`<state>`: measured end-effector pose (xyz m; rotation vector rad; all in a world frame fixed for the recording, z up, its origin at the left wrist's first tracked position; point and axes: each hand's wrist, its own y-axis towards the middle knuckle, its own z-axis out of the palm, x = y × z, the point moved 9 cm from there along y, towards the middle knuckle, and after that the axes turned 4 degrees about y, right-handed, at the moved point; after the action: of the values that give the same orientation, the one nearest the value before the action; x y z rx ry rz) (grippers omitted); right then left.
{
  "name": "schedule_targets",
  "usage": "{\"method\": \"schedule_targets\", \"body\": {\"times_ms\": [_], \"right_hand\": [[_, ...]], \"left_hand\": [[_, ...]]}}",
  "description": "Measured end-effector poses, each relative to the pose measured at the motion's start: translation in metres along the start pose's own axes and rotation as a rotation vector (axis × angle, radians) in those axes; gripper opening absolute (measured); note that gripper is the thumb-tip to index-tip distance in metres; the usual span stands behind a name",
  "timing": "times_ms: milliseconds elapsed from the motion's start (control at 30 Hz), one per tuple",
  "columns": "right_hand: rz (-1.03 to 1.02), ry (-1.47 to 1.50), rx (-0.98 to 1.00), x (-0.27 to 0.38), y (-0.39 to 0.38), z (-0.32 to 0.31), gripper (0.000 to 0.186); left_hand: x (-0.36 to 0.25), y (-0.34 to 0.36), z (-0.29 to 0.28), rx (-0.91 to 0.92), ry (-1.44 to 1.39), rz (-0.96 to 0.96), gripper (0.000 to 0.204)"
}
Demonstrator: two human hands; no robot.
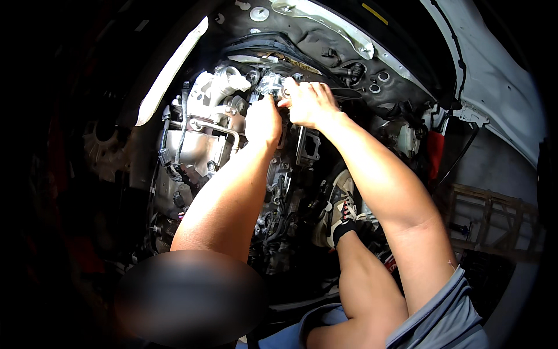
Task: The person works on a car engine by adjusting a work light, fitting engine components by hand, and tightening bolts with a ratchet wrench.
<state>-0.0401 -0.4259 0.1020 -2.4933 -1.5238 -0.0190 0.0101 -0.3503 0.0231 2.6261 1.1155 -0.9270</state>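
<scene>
Both my hands are in the engine bay, at a silvery metal part (271, 82) near the back of the engine. My left hand (261, 121) is curled just below that part, its fingertips mostly hidden; what it grips I cannot make out. My right hand (309, 103) is closed at the part's right side, fingers bent over something small that they largely cover. A cast metal housing (212, 87) with pipes lies left of my left hand. An open gasket-faced port (311, 148) shows below my right hand.
My bent leg, with a shoe (340, 206), rests inside the bay on the right. The firewall (314, 32) spans the back. A pale body panel (505, 99) is at upper right, a wooden frame (485, 221) below it. Black hoses and wiring (279, 198) run along the engine's middle.
</scene>
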Motion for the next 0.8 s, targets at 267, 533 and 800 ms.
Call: {"method": "schedule_targets", "body": {"times_ms": [267,533,800], "right_hand": [[-0.204,0.165,0.160,0.008,-0.002,-0.010,0.035],[-0.305,0.089,0.173,-0.004,0.027,-0.021,0.031],[-0.293,0.202,0.216,-0.019,0.041,-0.009,0.030]], "left_hand": [[-0.003,-0.008,0.001,0.042,-0.055,-0.005,0.019],[-0.030,0.006,-0.037,-0.462,0.062,0.106,0.014],[-0.015,0.032,-0.009,-0.172,-0.005,0.004,0.021]]}}
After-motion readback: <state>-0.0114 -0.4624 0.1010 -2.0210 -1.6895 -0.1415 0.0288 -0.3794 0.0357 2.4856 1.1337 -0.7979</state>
